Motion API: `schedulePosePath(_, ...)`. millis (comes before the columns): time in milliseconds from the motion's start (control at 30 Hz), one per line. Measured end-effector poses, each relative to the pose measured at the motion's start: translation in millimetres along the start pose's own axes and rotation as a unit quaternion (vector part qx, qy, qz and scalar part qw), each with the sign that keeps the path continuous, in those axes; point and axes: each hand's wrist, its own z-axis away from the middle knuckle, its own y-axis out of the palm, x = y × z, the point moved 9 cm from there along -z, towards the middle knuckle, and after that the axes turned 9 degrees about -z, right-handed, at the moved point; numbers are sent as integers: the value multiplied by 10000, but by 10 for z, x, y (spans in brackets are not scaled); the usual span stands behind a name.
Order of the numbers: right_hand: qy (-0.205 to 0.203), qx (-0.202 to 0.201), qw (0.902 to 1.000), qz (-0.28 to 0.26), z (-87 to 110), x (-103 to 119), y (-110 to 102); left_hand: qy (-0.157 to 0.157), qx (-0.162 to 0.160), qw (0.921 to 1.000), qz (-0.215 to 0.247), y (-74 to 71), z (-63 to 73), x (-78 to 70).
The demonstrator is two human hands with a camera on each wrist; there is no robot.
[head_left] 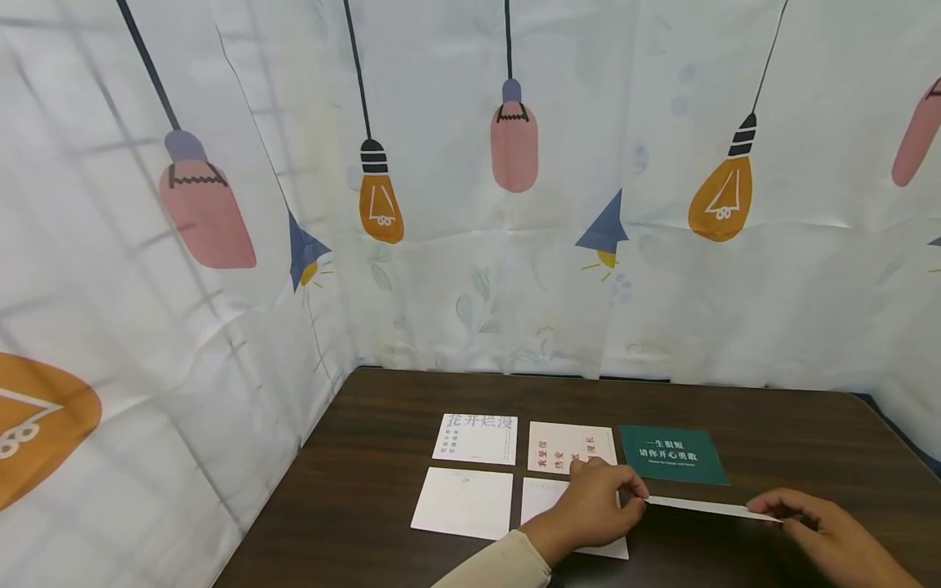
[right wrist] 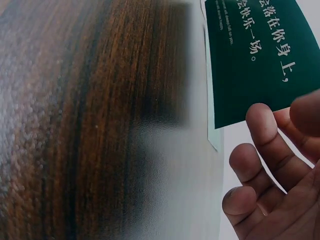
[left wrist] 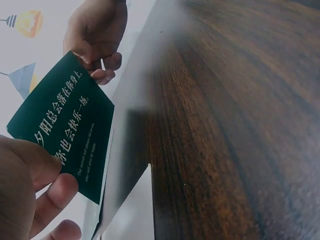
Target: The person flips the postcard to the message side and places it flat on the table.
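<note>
A green card with white lettering [left wrist: 80, 125] is pinched at opposite ends by my two hands. In the head view the held card [head_left: 709, 508] appears nearly edge-on as a thin pale strip, raised over the table. My left hand [head_left: 591, 510] grips its left end between thumb and fingers, and that hand partly covers a white card [head_left: 542, 492] lying below. At the right end, my right hand [head_left: 831, 527] pinches the card near a corner. The right wrist view shows the thumb and index finger at the green card's edge [right wrist: 235, 95], the other fingers loosely bent.
On the dark wooden table [head_left: 353, 490] lie a white card with purple lettering [head_left: 476, 441], a pale pink card with red lettering [head_left: 555, 437], a second green card [head_left: 672, 469] and a mostly blank white card [head_left: 463, 506]. A patterned curtain [head_left: 441, 310] surrounds the table's back and left.
</note>
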Motion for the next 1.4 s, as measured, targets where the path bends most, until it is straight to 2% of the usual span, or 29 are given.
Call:
schedulePosePath(167,-199,168,9992,-304,-8,26,-7,59,46,10000,1,10,-19,11)
schedulePosePath(367,-35,618,9930,-1006,-19,21,11,22,173,9998,-24,21,-29,19)
schedulePosePath(533,-71,802,9903,-1129,-5,8,53,-35,229,9997,12,32,-6,24)
schedulePosePath(600,-251,774,9914,-1028,2,24,65,-30,237,9997,-12,31,-1,18)
schedulePosePath(700,-179,555,9964,-621,2,27,70,25,289,9995,-127,34,1,-2)
schedulePosePath(800,401,312,9985,-192,-5,-13,73,89,394,9989,-229,55,5,-16)
schedulePosePath(867,851,189,9962,-11,-6,-48,77,123,456,9985,-277,76,7,-22)
schedulePosePath(933,1067,141,9942,54,-4,-62,89,146,496,9980,-363,95,6,-25)
schedulePosePath(1167,661,190,9973,276,-12,-51,146,248,605,9950,-754,150,11,-38)
schedulePosePath(1400,550,161,9976,389,7,-64,205,213,755,9926,-927,216,33,-9)
